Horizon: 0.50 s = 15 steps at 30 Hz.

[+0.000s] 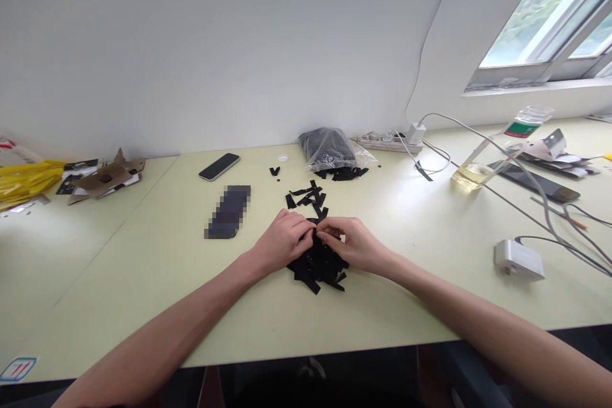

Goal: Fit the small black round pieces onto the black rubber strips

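Observation:
My left hand (287,239) and my right hand (351,242) meet fingertip to fingertip over a heap of short black strips (318,268). Both are closed in a pinch around a small black strip (314,230), mostly hidden by the fingers. More loose black strips (308,196) lie scattered just beyond my hands. Farther back, a clear plastic bag (327,148) full of black pieces rests against the wall, with several strips (342,173) in front of its opening.
Left of my hands lie a phone (219,166) and a pixelated dark object (228,212). A power strip (389,141), a tilted bottle of yellowish liquid (497,150), another phone (535,181), cables and a white adapter (519,260) are on the right. Torn cardboard (109,178) and yellow plastic (29,182) sit far left.

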Tool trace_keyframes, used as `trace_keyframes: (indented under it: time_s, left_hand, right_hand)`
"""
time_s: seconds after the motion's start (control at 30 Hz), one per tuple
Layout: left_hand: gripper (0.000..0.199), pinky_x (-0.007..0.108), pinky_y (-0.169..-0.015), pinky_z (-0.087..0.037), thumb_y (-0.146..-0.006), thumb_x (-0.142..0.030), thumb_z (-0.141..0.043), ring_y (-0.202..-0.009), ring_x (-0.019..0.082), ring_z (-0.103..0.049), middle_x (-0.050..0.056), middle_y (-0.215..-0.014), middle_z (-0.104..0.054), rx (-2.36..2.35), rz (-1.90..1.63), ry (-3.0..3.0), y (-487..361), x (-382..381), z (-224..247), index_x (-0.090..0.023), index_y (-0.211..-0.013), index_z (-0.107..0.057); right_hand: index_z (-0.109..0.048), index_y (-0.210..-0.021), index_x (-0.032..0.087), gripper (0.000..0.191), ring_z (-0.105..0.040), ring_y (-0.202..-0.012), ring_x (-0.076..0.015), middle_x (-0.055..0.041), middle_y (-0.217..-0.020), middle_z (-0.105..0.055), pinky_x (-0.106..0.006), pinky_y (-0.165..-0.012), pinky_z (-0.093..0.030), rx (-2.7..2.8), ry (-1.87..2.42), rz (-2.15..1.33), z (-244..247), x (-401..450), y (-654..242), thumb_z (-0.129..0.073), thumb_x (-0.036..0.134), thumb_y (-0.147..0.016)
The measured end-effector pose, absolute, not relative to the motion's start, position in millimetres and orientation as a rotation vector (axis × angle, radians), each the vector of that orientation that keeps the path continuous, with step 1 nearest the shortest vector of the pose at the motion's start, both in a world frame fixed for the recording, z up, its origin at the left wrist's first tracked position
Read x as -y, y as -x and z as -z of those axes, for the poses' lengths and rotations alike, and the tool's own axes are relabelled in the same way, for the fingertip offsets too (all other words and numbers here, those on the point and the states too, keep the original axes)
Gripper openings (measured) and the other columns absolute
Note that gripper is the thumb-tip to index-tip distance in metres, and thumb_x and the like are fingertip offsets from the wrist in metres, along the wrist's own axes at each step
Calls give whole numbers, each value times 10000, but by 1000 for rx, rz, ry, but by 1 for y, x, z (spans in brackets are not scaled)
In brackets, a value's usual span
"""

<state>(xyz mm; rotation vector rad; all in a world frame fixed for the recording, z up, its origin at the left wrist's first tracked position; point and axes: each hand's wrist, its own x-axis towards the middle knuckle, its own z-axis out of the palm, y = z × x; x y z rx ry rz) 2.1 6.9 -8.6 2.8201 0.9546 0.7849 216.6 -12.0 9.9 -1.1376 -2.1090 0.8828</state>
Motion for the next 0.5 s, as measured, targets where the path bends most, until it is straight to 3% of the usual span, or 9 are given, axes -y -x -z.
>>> trace_keyframes:
  time_s: [0.2, 0.33, 0.5]
  left_hand:
    - [262, 373, -845, -406, -1060, -239, -445, -877, 186, -647, 52, -984, -744, -1034, -810, -2753, -1, -8, 11, -190, -1111, -698]
    - [247, 365, -831, -396, -1054, -339, -509, -817, 170, -648, 16, -894, -747, -1088, -880, -2658, -1, -6, 8, -211, -1007, -716]
    - [247, 342, -834, -405, -1001, -368, -599, -816, 159, -643, 5, -910, -720, -1119, -942, -2542, -2, -2, 0, -214, -1187, -649]
  right_hand:
    - [-670, -886, 191, 225, -541, -627, -148, -29, -761, -686, -276, -565, -409, 2017, 1189, -845, -10, 6, -222, -533, 347, -973]
    - [-701, -933, 189, 217, -595, -648, -160, -36, -764, -702, -285, -597, -439, 1981, 1207, -774, -11, 0, -227, -537, 326, -973]
    - [-723, -969, 209, 210, -621, -713, -165, -46, -871, -732, -279, -619, -461, 2058, 1118, -796, -10, 4, -225, -538, 309, -977]
